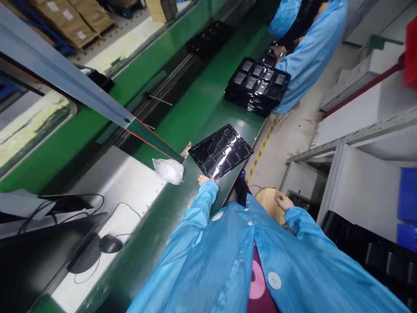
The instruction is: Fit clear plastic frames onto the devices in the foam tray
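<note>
My left hand (pixel 206 179) is at the near corner of a shiny black plastic tray (pixel 221 150) with moulded compartments, its fingers closed on the edge. The tray lies over the green workbench and partly past its right edge. Off to the right, my right hand (pixel 284 202) hangs over a round wooden stool (pixel 269 202), fingers curled in with nothing visible in them. A clear plastic bag (pixel 168 170) of something I cannot make out sits left of the tray.
A co-worker in a blue smock (pixel 312 56) stands by a stack of black trays (pixel 257 84) further along the bench. A slanted grey post (pixel 74 69) crosses the left side. A monitor (pixel 42 256) and mouse (pixel 110 243) are at lower left, shelving (pixel 368 187) at right.
</note>
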